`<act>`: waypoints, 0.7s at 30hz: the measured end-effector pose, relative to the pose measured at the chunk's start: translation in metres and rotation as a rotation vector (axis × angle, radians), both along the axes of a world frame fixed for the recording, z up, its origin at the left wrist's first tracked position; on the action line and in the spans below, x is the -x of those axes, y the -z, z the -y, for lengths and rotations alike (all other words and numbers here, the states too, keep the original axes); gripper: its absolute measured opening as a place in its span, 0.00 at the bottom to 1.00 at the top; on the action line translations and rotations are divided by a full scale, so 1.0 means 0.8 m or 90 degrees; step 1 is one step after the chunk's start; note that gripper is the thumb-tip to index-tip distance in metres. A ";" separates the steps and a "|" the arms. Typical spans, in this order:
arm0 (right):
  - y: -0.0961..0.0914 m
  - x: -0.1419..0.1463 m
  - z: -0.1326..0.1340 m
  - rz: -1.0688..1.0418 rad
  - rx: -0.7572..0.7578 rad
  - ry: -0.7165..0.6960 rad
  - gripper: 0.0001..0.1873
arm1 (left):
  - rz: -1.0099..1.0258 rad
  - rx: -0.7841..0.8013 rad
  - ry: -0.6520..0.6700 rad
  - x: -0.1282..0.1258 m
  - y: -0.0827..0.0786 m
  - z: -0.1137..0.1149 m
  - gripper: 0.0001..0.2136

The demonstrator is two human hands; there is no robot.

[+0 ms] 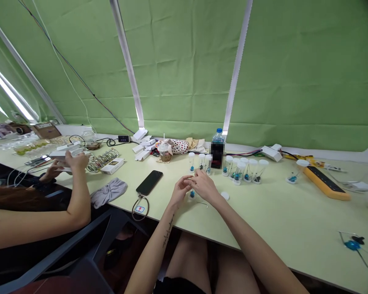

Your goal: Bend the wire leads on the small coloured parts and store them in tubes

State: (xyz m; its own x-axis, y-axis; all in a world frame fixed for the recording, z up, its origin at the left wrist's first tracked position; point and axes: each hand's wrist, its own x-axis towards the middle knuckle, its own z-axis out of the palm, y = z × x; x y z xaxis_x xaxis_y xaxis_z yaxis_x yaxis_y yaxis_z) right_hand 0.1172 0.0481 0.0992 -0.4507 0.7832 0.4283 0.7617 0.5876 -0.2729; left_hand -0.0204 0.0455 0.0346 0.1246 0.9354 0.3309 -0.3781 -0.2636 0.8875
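My left hand (180,189) and my right hand (205,184) meet over the pale table (263,212), fingers pinched together around a small clear vial with a blue piece in its base (191,194). A loose white cap (225,196) lies just right of my right hand, and a thin metal pin (202,203) lies in front of it. Behind my hands stands a row of several clear vials with white caps (243,169), most with blue pieces inside.
A black phone (149,182) and a key ring with tag (139,208) lie to the left. A water bottle (218,149), a yellow power strip (325,182) and white boxes sit farther back. Another person's hands (75,160) hold a white box at left. Blue-handled tools (354,245) lie at right.
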 end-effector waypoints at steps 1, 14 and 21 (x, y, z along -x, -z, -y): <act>-0.002 0.001 -0.002 0.002 0.009 -0.004 0.24 | -0.023 -0.009 -0.014 0.001 0.001 0.001 0.18; 0.072 -0.057 0.048 -0.076 0.007 -0.039 0.13 | -0.218 0.019 -0.134 0.009 0.030 0.019 0.22; 0.104 -0.070 0.043 0.104 0.076 0.052 0.08 | -0.252 -0.033 -0.131 0.008 0.032 0.025 0.13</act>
State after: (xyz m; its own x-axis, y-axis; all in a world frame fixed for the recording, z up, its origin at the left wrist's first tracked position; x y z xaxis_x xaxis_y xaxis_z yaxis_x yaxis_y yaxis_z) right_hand 0.1735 0.0139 0.0157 -0.4391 0.8610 0.2566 0.8454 0.4927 -0.2064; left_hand -0.0266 0.0256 0.0089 0.0646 0.9372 0.3428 0.0536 -0.3463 0.9366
